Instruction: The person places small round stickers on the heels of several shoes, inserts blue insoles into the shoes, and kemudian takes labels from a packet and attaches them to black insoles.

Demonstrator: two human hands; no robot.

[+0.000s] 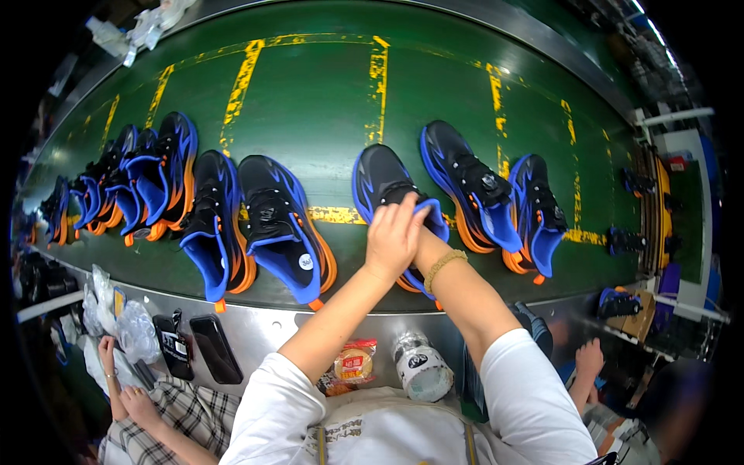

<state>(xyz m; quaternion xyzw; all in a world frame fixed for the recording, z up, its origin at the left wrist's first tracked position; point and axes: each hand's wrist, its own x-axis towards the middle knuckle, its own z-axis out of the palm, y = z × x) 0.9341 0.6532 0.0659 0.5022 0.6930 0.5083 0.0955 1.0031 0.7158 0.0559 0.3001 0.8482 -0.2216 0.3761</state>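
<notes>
A black sneaker (381,172) with blue and orange trim lies in front of me, its toe pointing away. My left hand (394,235) is closed at its tongue and collar, fingers bent and pressed together. My right hand (425,246) is at the same shoe's opening, its wrist wearing a beaded bracelet (445,266). The left hand covers most of the right hand's fingers, so their grip is hidden. To the right lie two matching sneakers, the nearer one (470,184) and another (535,213). A pair stands on the left, including a sneaker (273,209) with a round white sticker inside.
The shoes sit on a green conveyor belt (310,101) with worn yellow lines. More sneakers (167,167) line its left part. On the metal ledge are a phone (216,349), a wrapped snack (355,362) and a clear jar (422,368). Co-workers' hands (589,359) show on both sides.
</notes>
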